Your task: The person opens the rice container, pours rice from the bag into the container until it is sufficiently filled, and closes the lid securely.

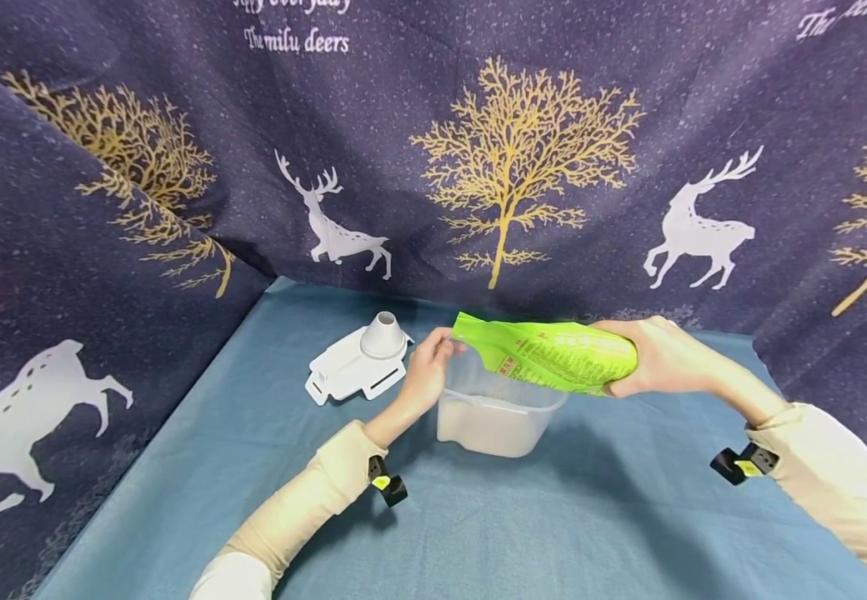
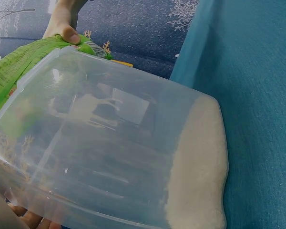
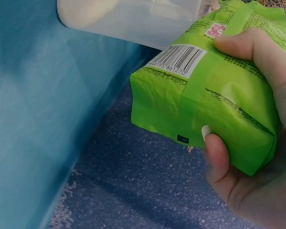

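A green printed bag (image 1: 553, 354) lies on its side over a clear plastic container (image 1: 493, 425), its open end pointing left. My right hand (image 1: 651, 358) grips the bag's bottom end; in the right wrist view the thumb and fingers (image 3: 248, 143) wrap round the bag (image 3: 219, 95) near its barcode. My left hand (image 1: 433, 358) holds the container's left wall, close to the bag's mouth. In the left wrist view the container (image 2: 109, 143) fills the frame, a layer of white grains (image 2: 200, 167) lies on its bottom, and the bag (image 2: 14, 62) shows behind it.
A white lid with a funnel-shaped spout (image 1: 362, 362) lies on the blue tablecloth (image 1: 553, 517) just left of my left hand. A dark curtain with deer and gold trees (image 1: 523, 167) closes off the back and the left side.
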Demonstrator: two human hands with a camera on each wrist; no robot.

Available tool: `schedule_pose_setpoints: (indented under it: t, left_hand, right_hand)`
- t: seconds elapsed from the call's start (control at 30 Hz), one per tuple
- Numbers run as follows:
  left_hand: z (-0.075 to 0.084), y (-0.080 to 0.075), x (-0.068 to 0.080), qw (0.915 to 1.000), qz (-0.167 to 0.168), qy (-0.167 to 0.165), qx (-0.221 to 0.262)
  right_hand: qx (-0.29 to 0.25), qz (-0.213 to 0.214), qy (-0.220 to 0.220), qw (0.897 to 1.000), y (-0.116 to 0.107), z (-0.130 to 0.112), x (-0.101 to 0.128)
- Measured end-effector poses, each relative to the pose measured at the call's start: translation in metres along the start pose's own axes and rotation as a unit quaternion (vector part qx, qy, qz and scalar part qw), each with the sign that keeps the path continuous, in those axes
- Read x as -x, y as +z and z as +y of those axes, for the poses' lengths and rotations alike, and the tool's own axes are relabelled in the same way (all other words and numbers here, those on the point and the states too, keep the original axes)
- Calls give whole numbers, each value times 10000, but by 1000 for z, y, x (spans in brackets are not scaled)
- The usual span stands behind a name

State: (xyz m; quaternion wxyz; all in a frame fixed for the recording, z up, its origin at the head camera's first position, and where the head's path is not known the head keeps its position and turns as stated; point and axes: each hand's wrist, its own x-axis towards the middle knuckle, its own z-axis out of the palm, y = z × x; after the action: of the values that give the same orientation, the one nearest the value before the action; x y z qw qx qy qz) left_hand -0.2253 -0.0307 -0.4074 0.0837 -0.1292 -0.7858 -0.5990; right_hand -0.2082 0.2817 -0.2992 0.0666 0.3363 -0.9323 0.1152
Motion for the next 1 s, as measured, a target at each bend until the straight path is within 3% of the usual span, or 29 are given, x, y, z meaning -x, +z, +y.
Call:
schedule_pose_setpoints:
  t: [0.3,0.73,1.0]
  left_hand:
    - [-2,-1,0,9995,41,282,-135]
    - [-3,-1,-1,9998,4,-25,-183]
    - [-3,-1,-1,9998,34,-1,-210]
  right_hand:
    - [112,-285,81,9995,-5,-6,-7]
    - [126,-457,133,9988,-7,-10,-10]
    - [123,-350,151,9992,-8,-10,-9]
